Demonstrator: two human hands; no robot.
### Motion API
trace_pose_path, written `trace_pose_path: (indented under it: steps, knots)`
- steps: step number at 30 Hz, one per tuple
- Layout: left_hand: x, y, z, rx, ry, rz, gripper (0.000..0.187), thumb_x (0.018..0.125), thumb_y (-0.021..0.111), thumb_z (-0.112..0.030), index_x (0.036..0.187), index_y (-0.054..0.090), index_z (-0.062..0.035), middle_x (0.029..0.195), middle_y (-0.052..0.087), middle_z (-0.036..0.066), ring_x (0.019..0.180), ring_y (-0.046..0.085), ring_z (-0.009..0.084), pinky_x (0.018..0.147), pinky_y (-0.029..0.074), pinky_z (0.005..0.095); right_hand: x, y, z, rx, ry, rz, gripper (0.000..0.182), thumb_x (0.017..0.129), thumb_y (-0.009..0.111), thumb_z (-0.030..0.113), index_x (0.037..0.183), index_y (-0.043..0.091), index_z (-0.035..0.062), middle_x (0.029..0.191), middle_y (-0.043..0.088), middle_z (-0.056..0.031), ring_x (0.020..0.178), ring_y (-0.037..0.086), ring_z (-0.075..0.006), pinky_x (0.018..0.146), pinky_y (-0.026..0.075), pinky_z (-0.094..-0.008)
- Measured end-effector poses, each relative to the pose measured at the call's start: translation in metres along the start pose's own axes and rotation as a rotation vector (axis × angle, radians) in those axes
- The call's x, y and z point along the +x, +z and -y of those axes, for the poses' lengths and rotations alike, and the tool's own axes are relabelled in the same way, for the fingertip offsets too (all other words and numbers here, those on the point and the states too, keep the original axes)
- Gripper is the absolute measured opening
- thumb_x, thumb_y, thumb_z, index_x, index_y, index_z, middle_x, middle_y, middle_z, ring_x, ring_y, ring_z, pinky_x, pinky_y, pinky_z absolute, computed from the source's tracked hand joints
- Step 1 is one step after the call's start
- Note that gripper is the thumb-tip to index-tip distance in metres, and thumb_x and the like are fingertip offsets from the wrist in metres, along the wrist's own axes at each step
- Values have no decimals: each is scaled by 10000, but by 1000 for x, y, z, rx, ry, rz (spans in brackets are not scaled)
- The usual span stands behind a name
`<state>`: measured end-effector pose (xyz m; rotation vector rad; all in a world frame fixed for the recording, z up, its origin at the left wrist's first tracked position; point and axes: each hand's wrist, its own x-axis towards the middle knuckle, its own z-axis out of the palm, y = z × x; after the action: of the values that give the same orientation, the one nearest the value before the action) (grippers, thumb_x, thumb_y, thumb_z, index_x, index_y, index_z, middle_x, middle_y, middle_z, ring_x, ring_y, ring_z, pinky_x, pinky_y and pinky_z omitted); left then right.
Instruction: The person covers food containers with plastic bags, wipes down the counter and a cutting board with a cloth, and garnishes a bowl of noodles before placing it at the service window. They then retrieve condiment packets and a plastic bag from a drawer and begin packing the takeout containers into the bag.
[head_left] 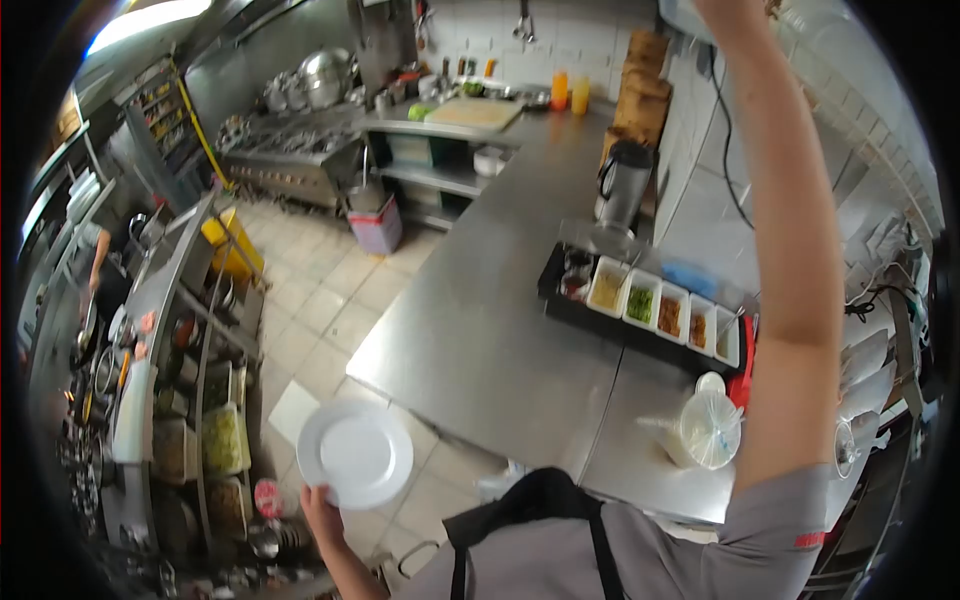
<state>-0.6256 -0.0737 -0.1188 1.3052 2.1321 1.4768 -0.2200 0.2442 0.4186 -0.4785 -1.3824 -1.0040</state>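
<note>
A round white plate [355, 453] is held by its near rim in my left hand [319, 508], low and left of my body, over the tiled floor. The fingers of that hand are closed on the rim, partly hidden beneath it. My right arm stretches up along the wall side. At the top edge of the view my right hand [733, 10] is mostly cut off, so its fingers cannot be made out. Beside it is a pale object [684, 16], also cut off.
A steel counter [480, 340] runs ahead. On it are a black rack [640, 325] of white topping tubs, a grey jug [627, 185] and a bag-covered container [708, 430]. Shelves with food tubs [226, 438] stand left. Further left, a person's arm [100, 258] shows.
</note>
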Motion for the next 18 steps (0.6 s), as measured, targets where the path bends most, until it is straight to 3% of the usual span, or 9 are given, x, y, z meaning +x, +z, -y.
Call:
trace_pose_path:
  steps: [1, 2, 3, 4, 5, 9, 10, 11, 18]
  knots:
    - [2, -3, -21, 306, 155, 29, 270, 778, 470, -71, 1033, 486, 17, 972, 538, 91, 884, 535, 190, 760, 440, 292, -19, -2, 24, 67, 55, 110, 120, 838, 462, 75, 843, 549, -8, 812, 570, -182, 808, 561, -339, 739, 438, -392]
    - [6, 2, -33, 239, 137, 28, 278, 783, 476, -77, 1048, 481, 8, 970, 541, 86, 880, 540, 185, 754, 448, 296, -46, -2, 44, 234, 38, 211, 117, 848, 443, 47, 819, 544, -5, 801, 570, -164, 793, 569, -303, 718, 447, -373]
    - [9, 16, -47, -103, -39, 74, 287, 788, 482, -83, 1063, 476, -1, 968, 544, 81, 875, 546, 180, 747, 456, 299, -79, 5, 65, 243, -77, 149, 129, 868, 427, 45, 810, 522, -20, 708, 546, -144, 675, 564, -230, 621, 451, -318]
    - [12, 34, -67, -672, -336, 59, 296, 793, 487, -89, 1078, 471, -10, 966, 547, 77, 870, 551, 175, 741, 463, 303, -115, -24, 102, 353, 192, 572, 95, 807, 495, 30, 889, 542, 42, 784, 556, -127, 728, 545, -262, 660, 434, -331]
    - [14, 53, -87, -862, -476, 70, 305, 798, 493, -95, 1092, 467, -19, 964, 550, 72, 866, 556, 170, 735, 471, 307, -154, -15, 117, 523, 173, 479, 141, 769, 477, 4, 888, 524, 64, 841, 539, -157, 776, 535, -326, 661, 435, -381]
    - [-1, 158, -111, -984, -492, 221, 292, 814, 465, -115, 1090, 460, -22, 1006, 551, 95, 911, 565, 217, 764, 496, 426, -335, -54, 185, 896, 666, 947, 78, 818, 465, 65, 774, 482, 3, 833, 477, -176, 812, 486, -342, 710, 399, -402]
    - [-5, 180, -112, -1044, -494, 288, 314, 812, 467, -120, 1105, 443, -9, 1029, 547, 104, 920, 573, 218, 777, 500, 419, -382, -71, 196, 834, 636, 1060, 94, 823, 474, 80, 773, 489, 1, 824, 483, -176, 801, 491, -348, 700, 399, -411]
    - [-10, 203, -108, -1094, -524, 299, 295, 820, 487, -112, 1102, 453, -31, 1034, 552, 97, 886, 579, 200, 713, 508, 339, -424, -92, 202, 863, 670, 1099, 102, 825, 488, 92, 781, 505, 2, 822, 497, -175, 809, 502, -349, 698, 404, -414]
    - [-50, 260, -135, -1246, -581, 338, 293, 844, 459, -82, 1123, 428, 3, 1061, 542, 128, 911, 585, 229, 751, 519, 347, -469, -185, 184, 691, 977, 1155, 121, 820, 519, 103, 782, 518, -12, 826, 533, -180, 787, 530, -351, 690, 417, -398]
